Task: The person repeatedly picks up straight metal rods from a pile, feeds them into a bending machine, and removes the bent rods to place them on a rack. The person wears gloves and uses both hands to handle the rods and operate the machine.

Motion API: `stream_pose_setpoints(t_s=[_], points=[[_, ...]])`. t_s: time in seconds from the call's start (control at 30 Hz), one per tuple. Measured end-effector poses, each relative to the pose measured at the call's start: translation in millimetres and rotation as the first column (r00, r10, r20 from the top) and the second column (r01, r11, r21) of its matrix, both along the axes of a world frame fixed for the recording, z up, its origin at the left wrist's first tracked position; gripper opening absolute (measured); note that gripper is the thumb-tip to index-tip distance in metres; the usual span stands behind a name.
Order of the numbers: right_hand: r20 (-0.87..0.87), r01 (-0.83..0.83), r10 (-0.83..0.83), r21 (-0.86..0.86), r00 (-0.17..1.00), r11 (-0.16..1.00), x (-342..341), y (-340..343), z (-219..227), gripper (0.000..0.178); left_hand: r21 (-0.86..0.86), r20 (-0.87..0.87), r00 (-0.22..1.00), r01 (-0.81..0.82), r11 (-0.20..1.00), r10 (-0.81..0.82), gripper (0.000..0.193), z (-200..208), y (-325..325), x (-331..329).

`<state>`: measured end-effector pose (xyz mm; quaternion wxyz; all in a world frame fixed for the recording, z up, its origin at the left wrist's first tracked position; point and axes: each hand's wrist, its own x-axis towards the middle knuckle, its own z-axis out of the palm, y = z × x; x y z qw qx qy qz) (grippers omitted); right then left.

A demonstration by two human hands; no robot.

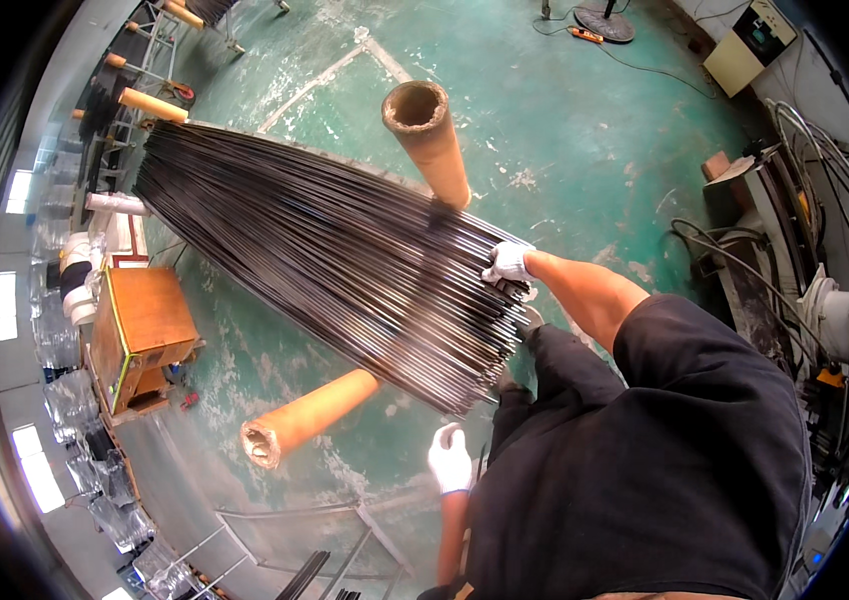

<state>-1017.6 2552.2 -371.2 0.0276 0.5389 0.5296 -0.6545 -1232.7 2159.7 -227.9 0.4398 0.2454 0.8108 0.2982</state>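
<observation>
A wide layer of long, thin dark rods stretches from the far left to just before my feet, its near ends shining and uneven. My right hand, in a white glove, has its fingers curled round the rods' near ends at the upper corner. Past the lower corner of the rods is my left hand, also gloved in white. Its fingers are closed, and what they hold, if anything, is hidden. Orange-brown cardboard tubes stick out from under the layer, one upper tube and one lower tube.
A wooden cabinet stands at the left. Wheeled racks with tubes fill the far left corner. Machinery with hoses lines the right side. Below is a metal frame beside more dark rods. A cable crosses the worn green floor.
</observation>
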Motion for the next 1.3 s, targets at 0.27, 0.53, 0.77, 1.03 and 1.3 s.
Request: stream_pose_setpoints(t_s=[0.27,0.53,0.77,1.03,1.3], points=[[0.428,-0.25,0.053,0.418,0.902,0.873,-21,-15,1,0.05,-0.077,0.07,0.996,-0.051,0.996,0.056,0.018,-19,-50,-11],[0.599,-0.338,-0.053,0.522,0.799,0.783,-33,-22,-4,0.029,-0.037,0.085,0.99,-0.105,0.994,0.108,0.017,-19,-58,-12],[0.53,-0.381,0.06,0.522,0.846,0.764,-11,2,2,0.032,-0.027,0.079,0.994,-0.076,0.997,0.078,0.016,-11,-45,-17],[0.326,-0.27,0.154,0.348,0.933,0.898,-45,-53,114,0.068,0.084,0.157,0.986,-0.064,0.994,0.05,0.016,-35,-28,-25],[0.456,-0.206,0.027,0.348,0.889,0.915,90,-259,224,0.054,0.107,0.689,0.724,-0.134,0.985,0.023,0.036,-45,112,-39]])
